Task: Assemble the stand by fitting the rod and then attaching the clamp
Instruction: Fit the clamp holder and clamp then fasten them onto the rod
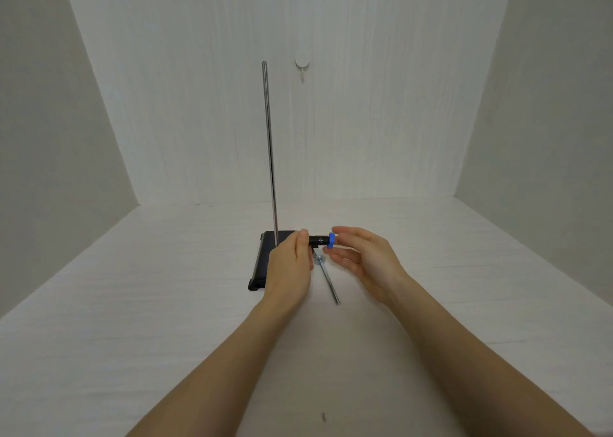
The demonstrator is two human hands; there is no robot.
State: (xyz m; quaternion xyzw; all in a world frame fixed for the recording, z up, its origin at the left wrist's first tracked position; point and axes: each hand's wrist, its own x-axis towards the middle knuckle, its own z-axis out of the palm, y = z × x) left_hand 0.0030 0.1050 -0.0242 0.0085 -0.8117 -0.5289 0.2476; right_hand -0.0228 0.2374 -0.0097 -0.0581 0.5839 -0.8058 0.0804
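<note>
A thin metal rod (270,158) stands upright in a flat black base (262,264) that sits near the middle of the bench (132,287). Just to the right of the rod's foot, held above the base, is the clamp (319,240): a short black body with a blue knob (331,240) at its right end and a slim silver arm (327,279) slanting down toward the viewer, a small metal nut part way along it. The left hand (292,264) covers the clamp's left end, its fingers (302,242) curled round the black body (the gripped part itself is hidden behind the hand). The right hand (368,261) is beside the knob, fingers loosely extended and a little spread; the uppermost fingertip (336,230) lies at the knob, though whether it touches or pinches cannot be told. Both forearms reach in bare from the bottom edge. The bench is white with a faint woodgrain and carries one small dark mark (323,417) near the front. Pale walls enclose it on three sides, and a white hook (302,63) is fixed to the back wall (365,105), just right of the rod's tip.
</note>
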